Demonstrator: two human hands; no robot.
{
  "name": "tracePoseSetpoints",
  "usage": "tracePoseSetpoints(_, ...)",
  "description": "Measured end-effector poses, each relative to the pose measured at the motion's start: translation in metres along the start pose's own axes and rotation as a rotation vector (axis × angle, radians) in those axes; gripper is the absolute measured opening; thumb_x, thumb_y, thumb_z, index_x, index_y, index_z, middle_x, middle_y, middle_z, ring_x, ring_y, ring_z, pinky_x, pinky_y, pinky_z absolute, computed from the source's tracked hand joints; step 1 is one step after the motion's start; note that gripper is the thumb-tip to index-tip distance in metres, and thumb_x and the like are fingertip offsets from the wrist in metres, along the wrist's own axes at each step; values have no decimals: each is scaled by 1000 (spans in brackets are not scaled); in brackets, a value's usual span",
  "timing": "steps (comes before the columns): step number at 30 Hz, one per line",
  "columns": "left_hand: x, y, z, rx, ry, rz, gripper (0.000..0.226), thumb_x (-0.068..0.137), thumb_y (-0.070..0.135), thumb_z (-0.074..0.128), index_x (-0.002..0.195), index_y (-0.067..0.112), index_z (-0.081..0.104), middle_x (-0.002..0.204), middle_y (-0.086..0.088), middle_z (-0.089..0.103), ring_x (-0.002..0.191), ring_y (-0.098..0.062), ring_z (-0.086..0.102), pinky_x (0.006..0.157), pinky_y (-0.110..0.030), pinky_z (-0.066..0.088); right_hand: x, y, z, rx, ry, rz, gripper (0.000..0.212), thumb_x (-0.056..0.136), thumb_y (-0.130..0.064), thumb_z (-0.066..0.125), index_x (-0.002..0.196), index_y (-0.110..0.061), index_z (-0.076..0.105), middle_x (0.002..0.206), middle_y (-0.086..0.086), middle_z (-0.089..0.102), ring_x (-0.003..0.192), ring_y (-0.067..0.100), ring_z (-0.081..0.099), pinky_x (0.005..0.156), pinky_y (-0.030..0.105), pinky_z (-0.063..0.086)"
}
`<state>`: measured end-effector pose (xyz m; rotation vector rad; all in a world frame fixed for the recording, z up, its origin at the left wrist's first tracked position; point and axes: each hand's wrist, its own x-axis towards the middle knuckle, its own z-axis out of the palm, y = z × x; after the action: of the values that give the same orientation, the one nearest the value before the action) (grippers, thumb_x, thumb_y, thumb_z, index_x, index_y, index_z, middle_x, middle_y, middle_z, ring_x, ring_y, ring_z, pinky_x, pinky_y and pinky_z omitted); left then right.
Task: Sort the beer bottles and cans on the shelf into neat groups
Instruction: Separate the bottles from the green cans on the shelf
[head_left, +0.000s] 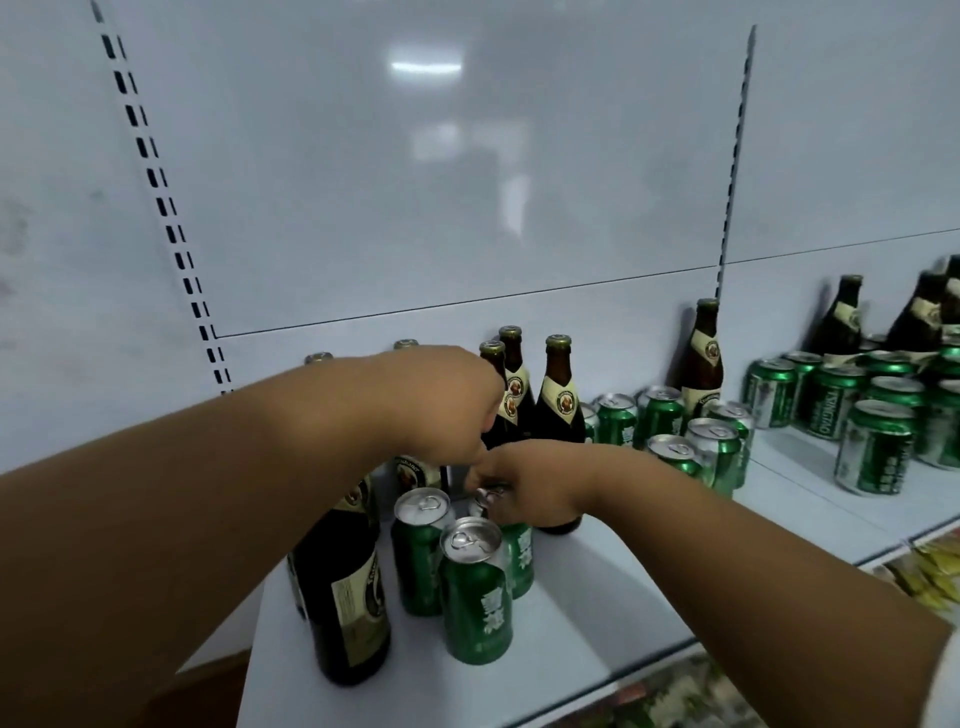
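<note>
1. Right hand (530, 483) pinches the rim of a green can (511, 545) at lower centre, beside two other cans (475, 587).
2. Left hand (447, 400) curls over the brown bottles (558, 395); its grip I cannot tell.
3. Set it upright, touching its neighbours, clear of the bottles.

Glossy green metal cans (475, 597) with bare silvery lids stand among dark brown glass bottles (558, 395) bearing cream paper labels, on a smooth, matt pale shelf (597, 618) before a shiny white back panel (441, 182).
</note>
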<state>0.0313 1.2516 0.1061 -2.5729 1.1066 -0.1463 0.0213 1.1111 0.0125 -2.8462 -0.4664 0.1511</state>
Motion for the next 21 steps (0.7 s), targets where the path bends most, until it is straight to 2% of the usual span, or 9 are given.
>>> tracePoseSetpoints(2,-2,10,9,-22,-11,2,20,85,29,59,94,13,66,83,-4,63,72,-20,52,65,-35,45,-3,4,3,-15,-8,-20,29,92,-21,52,119,-31,56,114,1,61,98,24,58,90,47,50)
tracePoseSetpoints(4,-6,21,18,-66,-14,-29,21,87,30,59,94,12,67,88,-6,70,77,-23,62,68,-37,52,-5,8,6,-68,-25,-40,37,91,-17,57,127,-27,53,122,7,55,100,28,58,90,48,51)
tracePoseSetpoints(6,-10,33,29,-118,-14,-69,17,86,27,60,96,15,65,90,-5,68,82,-22,64,72,-38,53,-7,14,9,-137,27,-61,48,87,-22,67,132,-23,50,125,9,51,99,23,52,90,41,49)
tracePoseSetpoints(8,-13,45,40,-179,7,-106,17,85,27,61,99,18,62,92,-2,63,84,-21,61,76,-38,54,-16,21,9,-146,105,-67,50,85,-25,71,130,-20,51,120,9,51,94,18,43,87,33,44)
tracePoseSetpoints(9,-14,51,45,-216,35,-124,18,86,29,62,100,20,59,94,1,59,85,-20,58,77,-37,53,-23,26,8,-122,136,-61,51,84,-27,72,130,-21,50,117,8,51,94,19,44,86,32,43)
tracePoseSetpoints(13,-8,87,64,-405,190,-233,46,82,39,71,120,27,48,111,8,51,95,-10,54,82,-27,49,-65,61,-7,-2,251,-41,51,83,-37,74,128,-28,51,115,1,48,101,20,55,86,33,48)
tracePoseSetpoints(16,12,130,74,-676,337,-273,65,73,48,79,126,35,44,118,16,50,106,-7,55,90,-29,51,-104,91,-28,110,329,-57,52,82,-41,74,128,-32,53,116,-4,51,101,13,55,86,26,45)
tracePoseSetpoints(18,29,162,79,-907,406,-265,58,72,43,82,119,39,47,112,21,56,103,-1,58,86,-28,52,-126,110,-41,176,343,-63,49,82,-42,74,126,-33,57,114,-9,54,96,7,55,83,21,45)
tracePoseSetpoints(21,53,208,82,-1226,503,-286,53,74,30,85,113,42,52,105,21,67,97,5,63,88,-29,55,-147,142,-51,221,328,-45,43,79,-47,74,117,-35,60,108,-12,63,92,8,62,84,31,54)
